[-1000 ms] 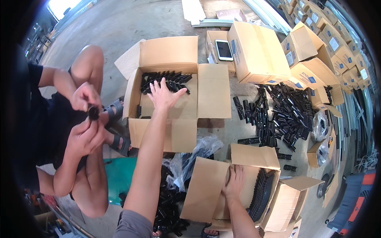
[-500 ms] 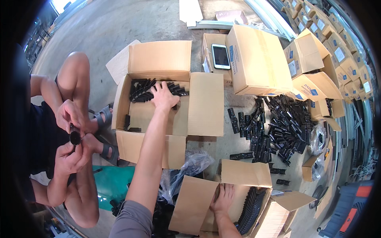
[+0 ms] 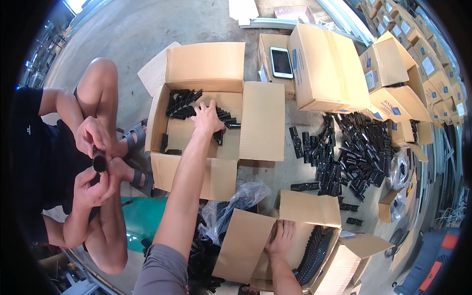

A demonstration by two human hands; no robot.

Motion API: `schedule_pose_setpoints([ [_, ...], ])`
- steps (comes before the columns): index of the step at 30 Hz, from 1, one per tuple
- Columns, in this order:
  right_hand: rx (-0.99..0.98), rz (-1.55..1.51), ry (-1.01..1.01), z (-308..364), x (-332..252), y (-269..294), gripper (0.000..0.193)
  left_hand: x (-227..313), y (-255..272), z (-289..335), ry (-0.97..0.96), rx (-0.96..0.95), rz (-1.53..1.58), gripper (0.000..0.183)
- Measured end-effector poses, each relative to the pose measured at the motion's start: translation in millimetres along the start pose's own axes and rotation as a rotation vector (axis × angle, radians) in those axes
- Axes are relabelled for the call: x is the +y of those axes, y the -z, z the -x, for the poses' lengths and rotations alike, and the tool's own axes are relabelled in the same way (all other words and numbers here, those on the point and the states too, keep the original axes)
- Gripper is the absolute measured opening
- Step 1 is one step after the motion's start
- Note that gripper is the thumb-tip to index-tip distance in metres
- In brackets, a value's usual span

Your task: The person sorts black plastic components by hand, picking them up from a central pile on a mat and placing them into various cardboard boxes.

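Note:
My left hand [image 3: 207,119] is inside the larger open cardboard box [image 3: 262,123], its fingers and thumb spanning part of a row of black tubular parts [image 3: 181,104]. What lies beneath the palm is hidden. A few more such parts rest in that box's near left corner. Nearer me, my right hand [image 3: 280,239] lies with its fingers stretched out at the left inner side of a second open box [image 3: 309,209]. Along that box's right side runs a neat stack of black parts [image 3: 314,250], apart from this hand.
At left sits another person [image 3: 96,189] holding a black tube [image 3: 100,161]. A large pile of black parts [image 3: 359,152] covers the floor at right. A phone [image 3: 281,63] rests on a carton beside a big closed box [image 3: 327,71]. Clear plastic wrap [image 3: 241,199] lies between both open boxes.
My left hand has shifted slightly toward me, and the parts at the right of its row have slid nearer with it. My right hand stays put. The whole view has shifted a little.

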State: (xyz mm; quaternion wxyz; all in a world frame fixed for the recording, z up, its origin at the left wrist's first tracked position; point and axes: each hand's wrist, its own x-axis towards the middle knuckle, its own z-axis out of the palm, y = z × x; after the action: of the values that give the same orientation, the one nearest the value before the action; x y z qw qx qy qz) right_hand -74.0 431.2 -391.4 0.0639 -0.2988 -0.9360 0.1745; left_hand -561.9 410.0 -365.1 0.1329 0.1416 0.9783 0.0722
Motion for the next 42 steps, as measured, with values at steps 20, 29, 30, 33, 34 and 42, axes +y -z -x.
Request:
schedule_pose_setpoints([
  [20,0.012,-0.007,-0.049,2,-1,6,0.061,-63,43,56,-0.22,0.256,1.127,0.072],
  [29,0.068,-0.071,-0.028,1,10,9,0.056,37,141,322,-0.865,-0.262,0.824,0.085],
  [30,0.029,-0.133,-0.023,0,10,14,0.054,45,128,341,-1.074,-0.265,0.756,0.082],
  [33,-0.035,-0.844,-0.338,17,33,48,0.032,57,67,402,-1.239,-0.322,0.56,0.076],
  [34,-0.049,-0.909,-0.409,16,30,75,0.027,54,48,418,-1.201,-0.317,0.451,0.076],
  [42,-0.09,-0.24,-0.348,145,55,156,0.02,86,-45,479,-0.728,-0.267,0.089,0.076],
])
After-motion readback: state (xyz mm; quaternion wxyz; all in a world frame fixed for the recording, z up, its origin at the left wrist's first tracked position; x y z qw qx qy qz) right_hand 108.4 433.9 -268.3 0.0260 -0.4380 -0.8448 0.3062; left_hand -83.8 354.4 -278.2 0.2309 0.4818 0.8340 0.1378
